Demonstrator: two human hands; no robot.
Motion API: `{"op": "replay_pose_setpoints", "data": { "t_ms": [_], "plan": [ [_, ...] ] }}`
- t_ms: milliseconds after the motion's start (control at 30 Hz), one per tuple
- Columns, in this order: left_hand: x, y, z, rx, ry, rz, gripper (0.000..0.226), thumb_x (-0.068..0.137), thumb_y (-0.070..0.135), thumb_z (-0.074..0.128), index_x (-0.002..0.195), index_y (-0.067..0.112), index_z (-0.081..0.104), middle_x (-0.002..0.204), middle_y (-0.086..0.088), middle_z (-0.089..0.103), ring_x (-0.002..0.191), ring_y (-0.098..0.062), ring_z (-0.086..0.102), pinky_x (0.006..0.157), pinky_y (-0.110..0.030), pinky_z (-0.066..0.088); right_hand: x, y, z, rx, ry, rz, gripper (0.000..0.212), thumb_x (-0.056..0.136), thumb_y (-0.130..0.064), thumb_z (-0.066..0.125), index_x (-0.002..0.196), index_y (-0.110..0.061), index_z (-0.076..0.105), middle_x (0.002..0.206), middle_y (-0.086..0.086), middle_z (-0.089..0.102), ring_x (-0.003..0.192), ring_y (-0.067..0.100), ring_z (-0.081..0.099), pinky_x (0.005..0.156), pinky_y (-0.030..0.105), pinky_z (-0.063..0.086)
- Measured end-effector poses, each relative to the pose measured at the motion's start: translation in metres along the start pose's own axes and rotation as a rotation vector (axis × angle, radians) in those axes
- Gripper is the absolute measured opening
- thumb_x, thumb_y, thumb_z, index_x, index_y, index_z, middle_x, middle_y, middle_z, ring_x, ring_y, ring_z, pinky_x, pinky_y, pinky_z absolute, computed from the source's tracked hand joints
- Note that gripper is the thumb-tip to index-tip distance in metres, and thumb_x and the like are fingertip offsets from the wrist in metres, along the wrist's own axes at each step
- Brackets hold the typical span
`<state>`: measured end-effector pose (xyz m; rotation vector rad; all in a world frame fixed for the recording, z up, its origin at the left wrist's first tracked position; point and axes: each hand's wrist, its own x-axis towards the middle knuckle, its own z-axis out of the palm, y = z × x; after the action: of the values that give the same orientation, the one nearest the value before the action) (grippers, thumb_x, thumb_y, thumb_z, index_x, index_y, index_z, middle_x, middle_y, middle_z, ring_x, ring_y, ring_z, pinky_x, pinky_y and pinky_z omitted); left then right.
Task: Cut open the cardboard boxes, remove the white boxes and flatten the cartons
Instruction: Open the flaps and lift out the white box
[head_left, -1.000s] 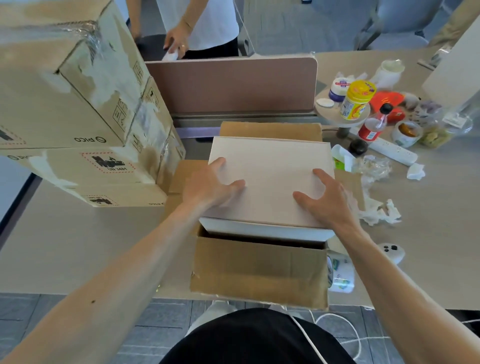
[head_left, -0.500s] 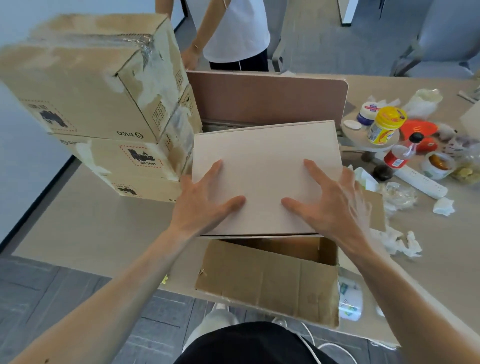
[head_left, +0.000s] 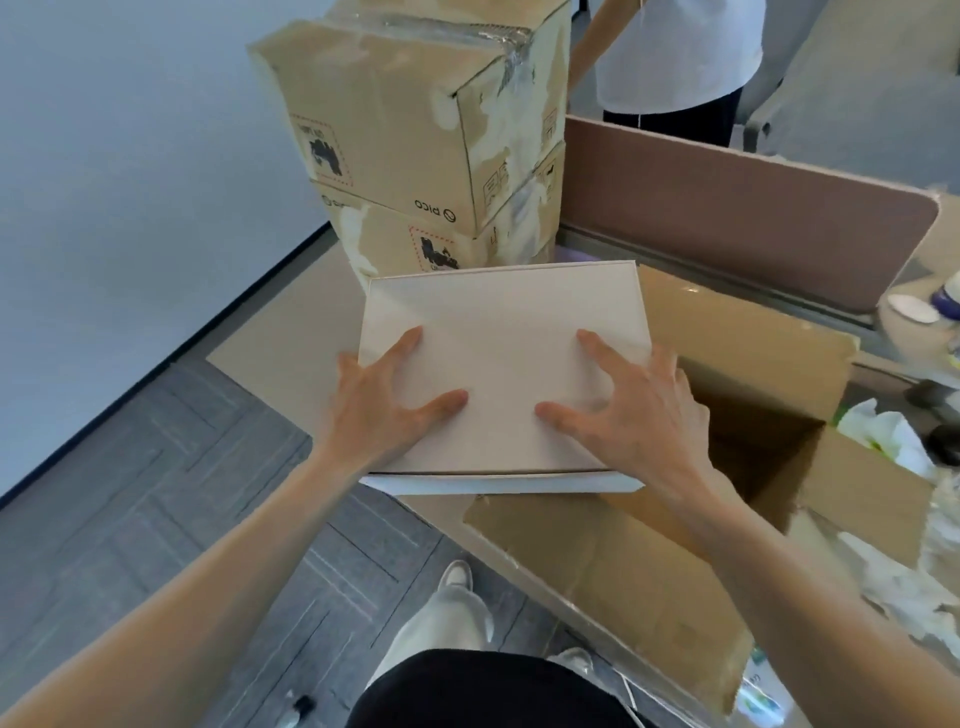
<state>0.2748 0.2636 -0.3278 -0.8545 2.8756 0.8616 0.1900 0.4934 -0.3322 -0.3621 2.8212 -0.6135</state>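
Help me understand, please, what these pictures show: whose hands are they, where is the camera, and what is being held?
There is no machine here: a person works with bare hands, and a camera worn on the head looks forward and down. The left hand and right hand hold a white box by its sides, in the air. Right of it an open carton stands on the table, its inside apparently empty. Behind are two taped cartons, stacked, a divider, and another person.
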Motion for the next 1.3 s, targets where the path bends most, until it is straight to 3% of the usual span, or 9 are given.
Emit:
{"op": "replay_pose_setpoints", "data": {
  "t_ms": [167,333,500,733,867,1033,1167,1300],
  "plan": [
    [0.011,-0.028,-0.019,0.036,0.036,-0.070,0.090,0.074,0.074,0.063,0.151,0.048,0.024,0.116,0.002,0.030,0.097,-0.020,0.041,0.090,-0.039,0.042,0.022,-0.034,0.013,0.006,-0.052,-0.064,0.088,0.073,-0.082,0.055,0.147,-0.048,0.021,0.146,0.009,0.032,0.131,0.033,0.038,0.100,0.049,0.041],
    [0.038,-0.064,-0.041,0.007,0.053,-0.104,0.087,0.074,0.073,0.064,0.150,0.051,0.026,0.119,0.001,0.033,0.098,-0.022,0.047,0.088,-0.036,0.041,0.040,-0.076,0.027,0.024,-0.060,-0.131,0.085,0.075,-0.078,0.057,0.147,-0.046,0.024,0.142,0.010,0.035,0.131,0.034,0.037,0.098,0.049,0.043],
    [0.085,-0.113,-0.068,-0.002,0.042,-0.108,0.087,0.072,0.075,0.063,0.148,0.055,0.027,0.121,0.001,0.034,0.100,-0.020,0.044,0.085,-0.035,0.037,0.061,-0.127,0.049,-0.006,-0.072,-0.157,0.082,0.078,-0.077,0.055,0.147,-0.042,0.027,0.135,0.009,0.036,0.114,0.034,0.053,0.089,0.043,0.048],
    [0.182,-0.193,-0.096,0.041,-0.058,0.000,0.093,0.064,0.082,0.059,0.149,0.054,0.029,0.118,0.000,0.040,0.104,-0.022,0.046,0.084,-0.036,0.037,0.087,-0.204,0.112,0.077,-0.106,0.038,0.082,0.078,-0.067,0.063,0.148,-0.038,0.030,0.137,0.010,0.029,0.108,0.041,0.057,0.090,0.046,0.048],
    [0.247,-0.233,-0.100,0.067,-0.126,0.029,0.106,0.066,0.078,0.065,0.155,0.046,0.016,0.135,-0.011,0.040,0.122,-0.035,0.048,0.102,-0.049,0.041,0.110,-0.245,0.156,0.141,-0.075,0.141,0.087,0.079,-0.062,0.065,0.151,-0.036,0.024,0.138,0.011,0.029,0.115,0.040,0.053,0.095,0.045,0.047],
    [0.314,-0.283,-0.086,0.014,-0.156,0.024,0.123,0.064,0.075,0.075,0.157,0.033,0.006,0.152,-0.010,0.034,0.138,-0.035,0.038,0.111,-0.055,0.035,0.135,-0.275,0.210,0.400,0.010,0.374,0.098,0.080,-0.043,0.075,0.153,-0.034,0.010,0.143,0.007,0.034,0.119,0.034,0.051,0.090,0.038,0.042],
    [0.347,-0.307,-0.073,0.034,-0.235,0.044,0.116,0.058,0.080,0.070,0.149,0.027,0.023,0.135,-0.007,0.046,0.124,-0.034,0.049,0.101,-0.054,0.042,0.151,-0.283,0.248,0.516,0.053,0.575,0.087,0.078,-0.041,0.076,0.146,-0.025,0.024,0.133,0.007,0.044,0.117,0.036,0.053,0.094,0.042,0.041],
    [0.364,-0.329,-0.069,0.039,-0.287,0.062,0.105,0.053,0.083,0.064,0.136,0.023,0.042,0.118,-0.005,0.054,0.114,-0.029,0.053,0.093,-0.045,0.045,0.163,-0.293,0.268,0.471,0.046,0.605,0.069,0.078,-0.040,0.075,0.133,-0.022,0.037,0.119,0.004,0.045,0.106,0.036,0.057,0.085,0.038,0.042]
  ]
}}
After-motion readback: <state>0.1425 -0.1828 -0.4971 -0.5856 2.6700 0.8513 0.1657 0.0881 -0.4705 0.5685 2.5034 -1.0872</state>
